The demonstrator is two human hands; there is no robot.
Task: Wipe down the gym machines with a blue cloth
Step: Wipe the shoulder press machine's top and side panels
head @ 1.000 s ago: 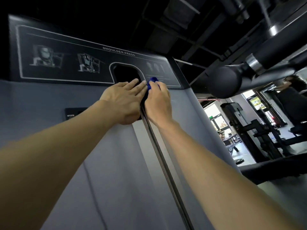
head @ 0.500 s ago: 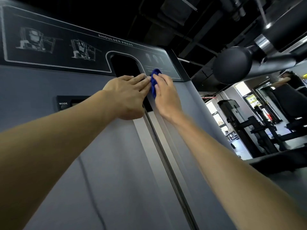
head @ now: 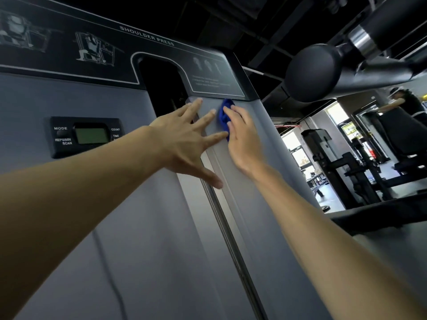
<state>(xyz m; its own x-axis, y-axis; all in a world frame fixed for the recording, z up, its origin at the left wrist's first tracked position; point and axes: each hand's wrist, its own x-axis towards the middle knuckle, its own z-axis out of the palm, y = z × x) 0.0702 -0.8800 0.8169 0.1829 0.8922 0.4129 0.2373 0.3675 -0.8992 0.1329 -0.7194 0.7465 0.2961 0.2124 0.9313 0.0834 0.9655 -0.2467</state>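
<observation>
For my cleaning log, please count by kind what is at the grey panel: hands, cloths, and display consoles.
Hands: 2, left hand with spread fingers on the panel, right hand pressing the cloth
Blue cloth: 1
Display console: 1
Total: 4

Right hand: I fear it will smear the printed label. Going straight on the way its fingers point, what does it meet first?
Probably the black instruction panel, just above the right hand and its blue cloth; depth is unclear.
</observation>
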